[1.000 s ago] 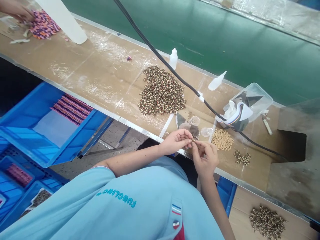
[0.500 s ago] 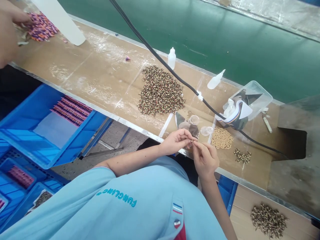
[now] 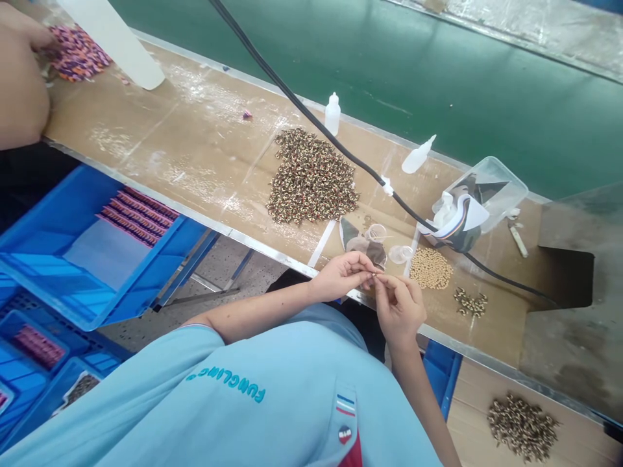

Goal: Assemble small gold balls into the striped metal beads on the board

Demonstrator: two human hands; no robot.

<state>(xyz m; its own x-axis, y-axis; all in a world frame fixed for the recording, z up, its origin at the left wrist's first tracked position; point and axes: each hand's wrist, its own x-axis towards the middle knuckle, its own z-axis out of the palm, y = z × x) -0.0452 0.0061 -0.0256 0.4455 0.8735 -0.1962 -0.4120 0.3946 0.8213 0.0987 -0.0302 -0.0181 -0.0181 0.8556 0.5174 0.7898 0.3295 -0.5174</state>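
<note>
My left hand [image 3: 343, 275] and my right hand [image 3: 400, 305] meet at the fingertips over the front edge of the bench. Both are closed in a pinch around something tiny at the meeting point, too small to name. Just behind them lies a camouflage cloth [image 3: 366, 245] with a small clear round dish [image 3: 376, 232] at its edge. A second clear dish [image 3: 401, 254] sits to the right, beside a pile of tan beads [image 3: 431, 268]. Further right is a small cluster of dark and gold curved pieces [image 3: 470, 302]. A large heap of similar pieces [image 3: 311, 178] spreads behind my left hand.
Along the far edge are a white squeeze bottle [image 3: 333, 115], another lying tilted [image 3: 418, 155], and a clear plastic box [image 3: 501, 194]. A black cable [image 3: 292, 94] crosses above the bench. Blue crates [image 3: 102, 259] stand at left. Another person's hand [image 3: 24, 71] is near pink-purple pieces [image 3: 80, 55].
The other person's hand at the upper left has shifted a little and covers more of the bench corner. My two hands keep nearly the same pinch.
</note>
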